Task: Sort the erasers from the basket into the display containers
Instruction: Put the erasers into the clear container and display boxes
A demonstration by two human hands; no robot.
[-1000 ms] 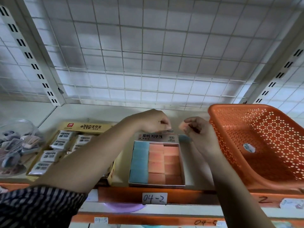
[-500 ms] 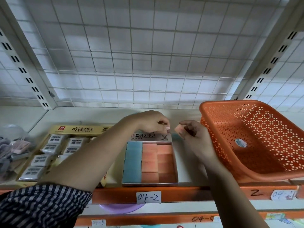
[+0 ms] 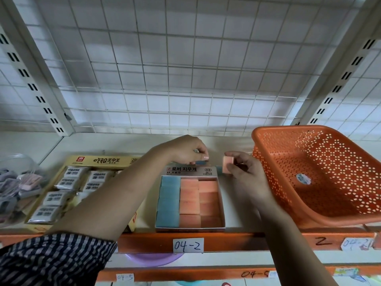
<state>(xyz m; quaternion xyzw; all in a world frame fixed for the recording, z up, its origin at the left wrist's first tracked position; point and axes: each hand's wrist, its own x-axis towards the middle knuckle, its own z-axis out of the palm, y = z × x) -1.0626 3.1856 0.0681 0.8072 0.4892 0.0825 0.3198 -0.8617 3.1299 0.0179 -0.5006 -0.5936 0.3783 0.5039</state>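
A silver display box [image 3: 222, 205] on the shelf holds one column of blue erasers [image 3: 168, 201] and two columns of pink erasers [image 3: 199, 203]. Just behind the box's printed flap, my left hand [image 3: 185, 150] pinches a blue eraser [image 3: 201, 162] with curled fingers. Right of the flap, my right hand [image 3: 245, 174] holds a pink eraser [image 3: 227, 167] between thumb and fingers. Another bluish eraser [image 3: 219, 169] peeks out behind the flap's right end. The orange perforated basket [image 3: 321, 172] stands tilted at the right, with only a round sticker inside.
A yellow box [image 3: 86, 162] of wrapped white erasers sits left of the silver box. Further left is a clear bag [image 3: 14, 182] of mixed items. Orange shelf edge [image 3: 237, 241] carries the label 04-2. Wire grid backs the shelf.
My right hand has turned so the pink eraser shows clearly between its fingers. The left hand stays behind the flap with the blue eraser. The view has shifted slightly.
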